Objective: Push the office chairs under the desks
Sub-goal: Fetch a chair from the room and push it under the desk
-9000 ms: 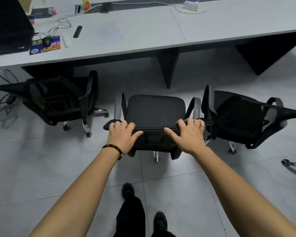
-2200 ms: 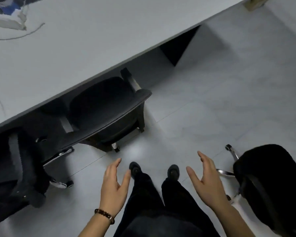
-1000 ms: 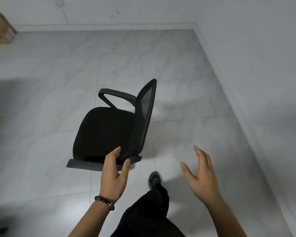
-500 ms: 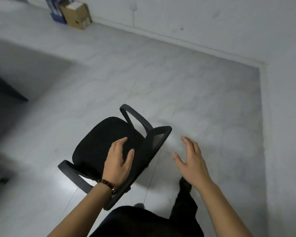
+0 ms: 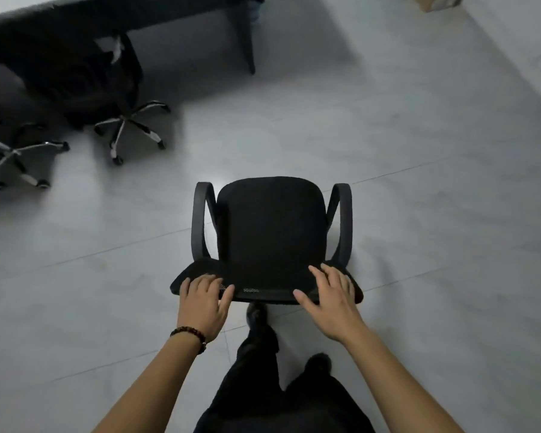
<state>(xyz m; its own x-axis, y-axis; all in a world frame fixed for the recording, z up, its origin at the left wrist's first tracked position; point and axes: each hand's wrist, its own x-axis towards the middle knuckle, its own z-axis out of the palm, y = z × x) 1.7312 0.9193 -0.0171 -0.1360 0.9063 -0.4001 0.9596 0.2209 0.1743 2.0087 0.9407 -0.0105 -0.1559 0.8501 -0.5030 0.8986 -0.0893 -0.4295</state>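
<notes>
A black office chair [image 5: 270, 226] with two curved armrests stands on the grey floor just in front of me, its seat facing away towards the desk [image 5: 113, 14] at the top left. My left hand [image 5: 204, 303] rests on the left end of the backrest's top edge, fingers curled over it. My right hand [image 5: 331, 296] lies on the right end of the same edge. Two other black chairs sit under the desk: one chair [image 5: 107, 79] and a second chair's base [image 5: 16, 160] at the far left.
A dark desk leg panel [image 5: 244, 35] stands at the desk's right end. A wall runs along the right side, with a cardboard box [image 5: 434, 1] at the top right. My legs and shoes [image 5: 256, 310] are right behind the chair. Grey tiled floor lies between the chair and the desk.
I have turned with the chair so the desk is in view ahead. Both hands, apart from the backrest half a second ago, now sit on its top edge.
</notes>
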